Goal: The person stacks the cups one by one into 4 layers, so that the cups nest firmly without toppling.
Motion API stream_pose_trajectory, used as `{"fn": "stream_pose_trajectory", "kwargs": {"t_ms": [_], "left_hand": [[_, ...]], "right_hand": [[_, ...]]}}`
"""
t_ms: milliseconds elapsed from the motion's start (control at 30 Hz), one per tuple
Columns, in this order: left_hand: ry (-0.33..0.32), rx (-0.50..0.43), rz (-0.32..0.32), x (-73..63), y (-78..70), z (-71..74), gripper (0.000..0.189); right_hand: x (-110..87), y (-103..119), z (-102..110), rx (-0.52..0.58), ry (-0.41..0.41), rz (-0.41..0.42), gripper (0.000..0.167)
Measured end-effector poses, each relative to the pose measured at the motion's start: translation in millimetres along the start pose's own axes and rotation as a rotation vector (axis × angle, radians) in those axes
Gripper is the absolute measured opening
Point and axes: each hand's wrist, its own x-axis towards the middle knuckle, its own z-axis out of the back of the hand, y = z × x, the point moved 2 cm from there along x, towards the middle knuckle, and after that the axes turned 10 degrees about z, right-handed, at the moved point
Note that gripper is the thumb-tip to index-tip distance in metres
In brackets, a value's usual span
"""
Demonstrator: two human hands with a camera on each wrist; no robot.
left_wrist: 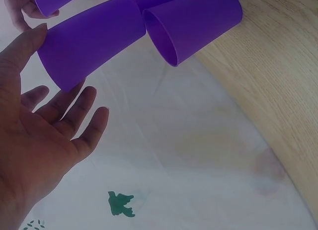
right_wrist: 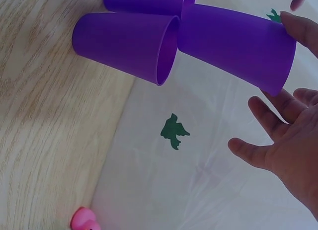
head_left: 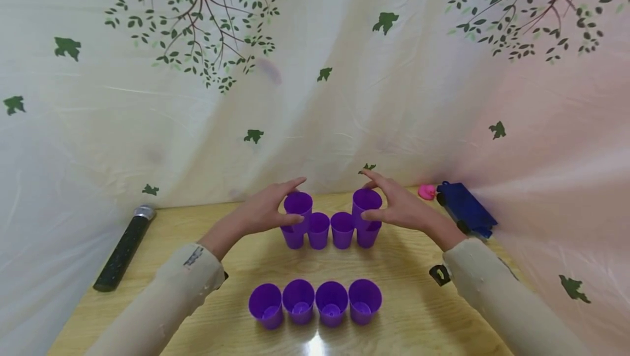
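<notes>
**Two hands pinching purple cups above the far row**

The left hand (head_left: 268,205) is pinching the left upper cup (head_left: 301,206) by its rim end, the thumb pressing the near side while other fingers are reaching round the far side. The right hand (head_left: 401,205) is pinching the right upper cup (head_left: 367,203) in much the same way. Both cups are standing upright, mouths up, their bases meeting the rims at the left and right ends of the far row (head_left: 319,231), four purple cups lining up on the tabletop (head_left: 236,296).

Nearer, the near row (head_left: 299,300) of four more purple cups is standing mouths up. A black cylinder (head_left: 123,252) with a silvery end is lying at the left; a pink duck (head_left: 426,192) and a blue toy vehicle (head_left: 467,208) are sitting at the far right. Behind everything, a pale leaf-patterned curtain (head_left: 315,107) is hanging.
</notes>
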Motion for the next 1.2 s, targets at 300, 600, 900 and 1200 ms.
{"fn": "stream_pose_trajectory", "kwargs": {"t_ms": [300, 600, 900, 1200], "left_hand": [[0.010, -0.008, 0.001, 2.8, 0.5, -0.2, 0.086], [0.002, 0.002, -0.007, 8.5, -0.9, -1.6, 0.086], [-0.010, 0.007, -0.020, 10.3, -3.5, -0.9, 0.086], [-0.010, 0.010, -0.019, 12.5, -3.0, -2.2, 0.085]], "right_hand": [[3.1, 0, 1, -0.009, -0.002, -0.001, 0.098], [5.7, 0, 1, -0.010, -0.003, -0.006, 0.100], [9.6, -1, 2, -0.017, -0.004, -0.002, 0.100], [10.9, -3, 1, -0.011, 0.004, -0.007, 0.101]]}}
